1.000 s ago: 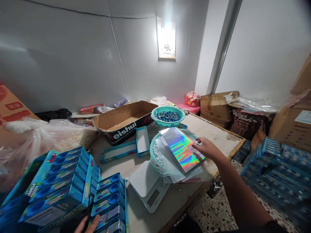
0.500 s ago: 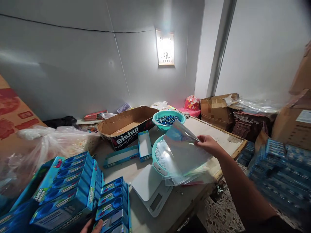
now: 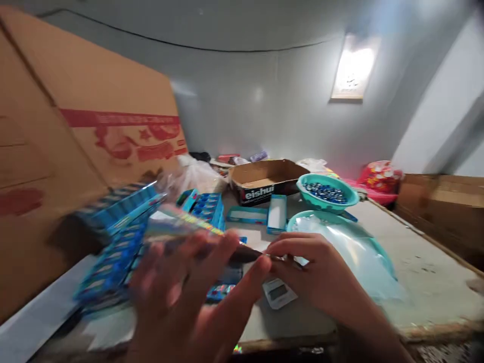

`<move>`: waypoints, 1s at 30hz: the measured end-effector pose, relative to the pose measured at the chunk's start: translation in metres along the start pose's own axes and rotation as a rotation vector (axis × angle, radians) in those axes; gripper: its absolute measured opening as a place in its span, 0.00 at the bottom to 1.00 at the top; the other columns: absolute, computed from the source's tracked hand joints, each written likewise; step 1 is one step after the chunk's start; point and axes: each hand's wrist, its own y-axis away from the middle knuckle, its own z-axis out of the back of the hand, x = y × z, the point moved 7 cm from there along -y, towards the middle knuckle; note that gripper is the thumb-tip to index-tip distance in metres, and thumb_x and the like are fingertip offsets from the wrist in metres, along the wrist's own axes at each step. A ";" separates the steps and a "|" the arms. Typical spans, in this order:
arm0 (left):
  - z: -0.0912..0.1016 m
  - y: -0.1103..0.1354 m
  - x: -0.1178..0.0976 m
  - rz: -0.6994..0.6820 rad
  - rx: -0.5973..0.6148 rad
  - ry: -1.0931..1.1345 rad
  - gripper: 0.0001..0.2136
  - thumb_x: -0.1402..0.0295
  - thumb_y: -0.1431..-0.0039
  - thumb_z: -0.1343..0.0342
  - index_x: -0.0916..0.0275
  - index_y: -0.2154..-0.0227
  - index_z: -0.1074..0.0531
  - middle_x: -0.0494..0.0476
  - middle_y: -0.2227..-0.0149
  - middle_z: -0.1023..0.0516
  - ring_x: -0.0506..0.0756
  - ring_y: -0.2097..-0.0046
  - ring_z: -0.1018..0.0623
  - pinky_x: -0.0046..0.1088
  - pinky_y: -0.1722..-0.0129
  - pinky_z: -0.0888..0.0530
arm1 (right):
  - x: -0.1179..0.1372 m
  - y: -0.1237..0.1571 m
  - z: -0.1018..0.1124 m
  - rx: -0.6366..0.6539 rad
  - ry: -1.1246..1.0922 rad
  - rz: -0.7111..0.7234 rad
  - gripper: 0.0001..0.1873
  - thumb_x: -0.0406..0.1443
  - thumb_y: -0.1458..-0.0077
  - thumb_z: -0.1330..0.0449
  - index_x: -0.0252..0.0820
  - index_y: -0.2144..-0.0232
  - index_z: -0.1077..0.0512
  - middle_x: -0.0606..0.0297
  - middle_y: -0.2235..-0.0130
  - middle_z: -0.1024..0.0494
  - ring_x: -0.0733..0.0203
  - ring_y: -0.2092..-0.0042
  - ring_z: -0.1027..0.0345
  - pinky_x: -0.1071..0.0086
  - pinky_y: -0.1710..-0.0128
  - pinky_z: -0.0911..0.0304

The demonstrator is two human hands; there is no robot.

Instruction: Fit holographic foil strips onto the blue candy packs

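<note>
A clear, shiny plastic sheet (image 3: 166, 227) is stretched between my two hands, its edge seen nearly side-on. My right hand (image 3: 310, 262) pinches the right end of it between thumb and fingers. My left hand (image 3: 196, 292), smeared by motion, has its thumb and fingers on either side of the sheet beside the right fingertips. Behind the hands, a white scale (image 3: 280, 293) lies on the table, partly covered. Clear plastic film (image 3: 351, 252) rests over a turquoise basin (image 3: 378, 242) to the right.
Another turquoise basin (image 3: 351, 199) holds small blue wrapped pieces. Blue display boxes (image 3: 109, 267) stand at left before a large carton (image 3: 128, 101). An open brown carton (image 3: 260, 176) and shallow blue trays (image 3: 278, 214) sit farther back. The table's worn edge (image 3: 446, 330) runs along the front right.
The view has swung left. My right hand has brought a plastic sheet from the basin towards the middle. My left hand has left the blue boxes and come up to the sheet.
</note>
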 end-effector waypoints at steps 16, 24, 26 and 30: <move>0.085 0.058 -0.015 0.456 0.197 -0.550 0.06 0.72 0.37 0.42 0.53 0.66 0.22 0.43 0.71 0.21 0.50 0.69 0.23 0.42 0.41 0.40 | 0.025 -0.015 -0.145 0.545 -0.426 0.281 0.08 0.29 0.42 0.39 0.44 0.66 0.20 0.71 0.66 0.19 0.67 0.65 0.28 0.76 0.65 0.39; 0.110 0.095 -0.056 0.445 0.013 -0.928 0.13 0.78 0.43 0.37 0.57 0.58 0.22 0.55 0.58 0.16 0.55 0.58 0.20 0.45 0.41 0.37 | 0.054 0.014 -0.176 0.678 -0.651 0.334 0.12 0.31 0.37 0.42 0.46 0.60 0.19 0.69 0.67 0.19 0.62 0.63 0.27 0.74 0.66 0.37; 0.112 0.102 -0.060 0.424 0.009 -0.955 0.13 0.79 0.43 0.37 0.58 0.56 0.22 0.57 0.57 0.17 0.56 0.56 0.20 0.43 0.42 0.36 | 0.058 0.018 -0.178 0.666 -0.662 0.345 0.12 0.31 0.38 0.42 0.46 0.61 0.19 0.68 0.66 0.19 0.62 0.64 0.27 0.74 0.66 0.37; 0.113 0.114 -0.063 0.295 0.046 -0.907 0.15 0.81 0.43 0.38 0.61 0.55 0.22 0.61 0.55 0.17 0.57 0.51 0.21 0.46 0.38 0.40 | 0.057 0.022 -0.180 0.625 -0.680 0.315 0.12 0.29 0.40 0.42 0.45 0.65 0.18 0.68 0.66 0.19 0.63 0.64 0.26 0.75 0.67 0.36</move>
